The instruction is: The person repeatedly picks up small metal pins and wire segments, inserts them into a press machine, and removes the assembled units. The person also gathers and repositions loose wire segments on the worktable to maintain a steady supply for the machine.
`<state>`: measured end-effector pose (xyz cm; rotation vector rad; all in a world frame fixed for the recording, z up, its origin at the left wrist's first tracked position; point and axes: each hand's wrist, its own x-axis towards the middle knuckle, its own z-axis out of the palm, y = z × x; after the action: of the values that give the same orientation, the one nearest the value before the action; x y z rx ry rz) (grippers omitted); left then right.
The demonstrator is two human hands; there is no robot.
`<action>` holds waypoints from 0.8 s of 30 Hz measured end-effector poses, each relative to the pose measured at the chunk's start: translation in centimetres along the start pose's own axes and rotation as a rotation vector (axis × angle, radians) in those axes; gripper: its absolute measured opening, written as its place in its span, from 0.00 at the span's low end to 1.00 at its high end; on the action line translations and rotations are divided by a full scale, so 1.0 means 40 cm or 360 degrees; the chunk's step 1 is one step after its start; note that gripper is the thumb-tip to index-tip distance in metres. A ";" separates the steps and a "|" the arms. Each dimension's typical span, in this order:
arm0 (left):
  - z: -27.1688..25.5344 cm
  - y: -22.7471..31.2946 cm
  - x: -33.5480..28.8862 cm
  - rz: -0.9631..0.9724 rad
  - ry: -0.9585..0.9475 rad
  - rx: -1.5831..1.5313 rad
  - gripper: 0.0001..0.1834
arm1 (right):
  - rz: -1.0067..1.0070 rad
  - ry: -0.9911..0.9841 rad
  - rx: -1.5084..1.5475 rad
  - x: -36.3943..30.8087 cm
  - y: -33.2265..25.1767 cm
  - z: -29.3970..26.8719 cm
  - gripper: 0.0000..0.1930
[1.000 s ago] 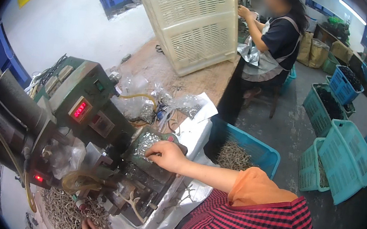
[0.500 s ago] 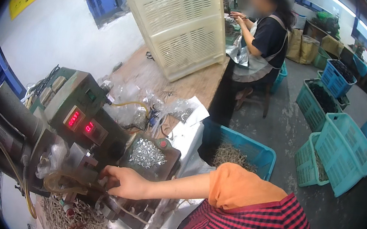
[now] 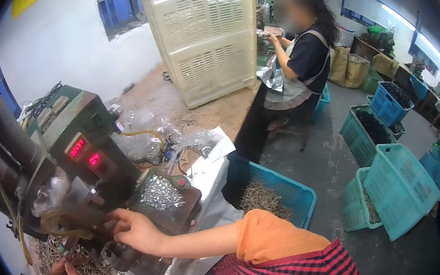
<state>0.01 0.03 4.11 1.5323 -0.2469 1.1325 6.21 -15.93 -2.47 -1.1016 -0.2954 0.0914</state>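
My right hand [image 3: 139, 232] reaches in from the right to the working head of a green bench machine [image 3: 78, 121] with red lit displays. Its fingers are bent together beside the tooling, and whatever they grip is hidden. At the lower left, my left hand [image 3: 68, 272] shows only its fingers, pinched together over a pile of thin beige strips [image 3: 99, 271]. What sits between those fingertips is too small to make out. Small shiny metal pieces [image 3: 162, 193] lie heaped on the machine's flat plate, just beyond my right hand. A yellowish tube [image 3: 61, 222] loops in front of the head.
A large cream plastic crate [image 3: 203, 43] stands on the wooden bench [image 3: 152, 89], near plastic bags [image 3: 145, 148]. Below the bench edge, a blue basket [image 3: 305, 201] holds more strips. Teal crates [image 3: 401, 188] stand on the floor at right. Another person [image 3: 307, 60] sits working farther along.
My left hand has risen farther into view over the strips. My right hand stays at the machine's head with its fingers bent. The whole view has shifted slightly.
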 end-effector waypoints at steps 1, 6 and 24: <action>-0.016 -0.010 -0.017 0.0056 -0.0040 -0.0064 0.04 | 0.0040 0.0001 0.0001 -0.014 -0.006 0.008 0.24; -0.042 -0.015 -0.103 0.0634 -0.1346 0.0472 0.12 | -0.0636 -0.0095 -0.1189 -0.042 -0.029 -0.087 0.21; 0.061 0.002 -0.150 0.0737 -0.1148 0.0643 0.09 | -0.0821 0.0677 -0.1683 0.049 0.028 -0.330 0.05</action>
<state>-1.84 -4.55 -0.06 2.2939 -0.9432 0.9615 11.85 -26.39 -8.62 -2.0011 -0.2292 -0.8381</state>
